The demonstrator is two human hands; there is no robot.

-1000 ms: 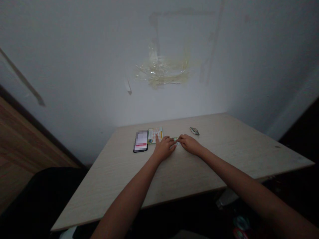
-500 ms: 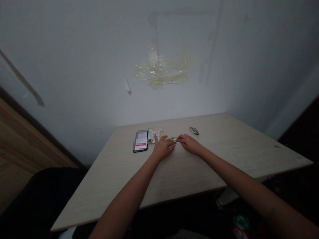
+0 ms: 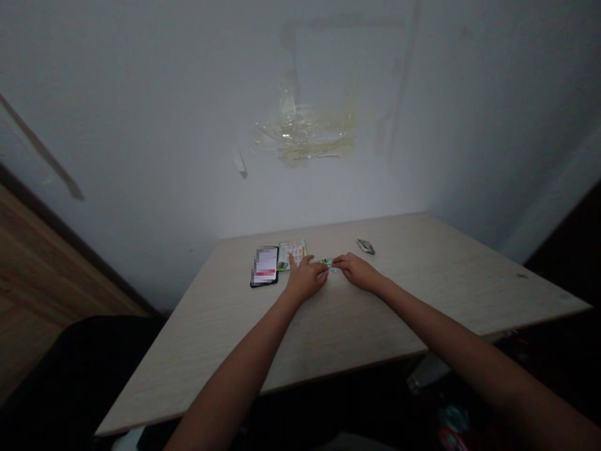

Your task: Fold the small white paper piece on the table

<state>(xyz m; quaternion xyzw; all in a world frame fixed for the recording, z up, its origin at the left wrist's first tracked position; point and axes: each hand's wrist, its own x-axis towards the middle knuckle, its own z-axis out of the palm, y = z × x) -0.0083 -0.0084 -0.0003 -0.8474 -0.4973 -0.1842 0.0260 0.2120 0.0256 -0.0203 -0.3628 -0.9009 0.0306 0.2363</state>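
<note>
A small strip of green and white printed paper [image 3: 325, 261] lies low over the table between my hands. My left hand [image 3: 304, 280] has its thumb and index finger closed at the strip's left end, while its other fingers spread out over the edge of a printed booklet [image 3: 297, 247]. At the strip's right end, my right hand [image 3: 357, 272] pinches with fingertips held together. The fingers hide both ends of the strip. Left of the booklet lies a phone [image 3: 265, 266] with a lit, partly blurred screen.
A small folded printed packet [image 3: 365, 246] lies beyond my right hand. The pale wooden table [image 3: 328, 338] meets a wall [image 3: 188, 125] bearing old clear tape [image 3: 317, 134]. A dark shape [image 3: 94, 363] stands beside the table's left edge.
My left thumb and index finger have shifted slightly left, and a little more of the strip shows between the hands. The phone, booklet and packet have stayed put.
</note>
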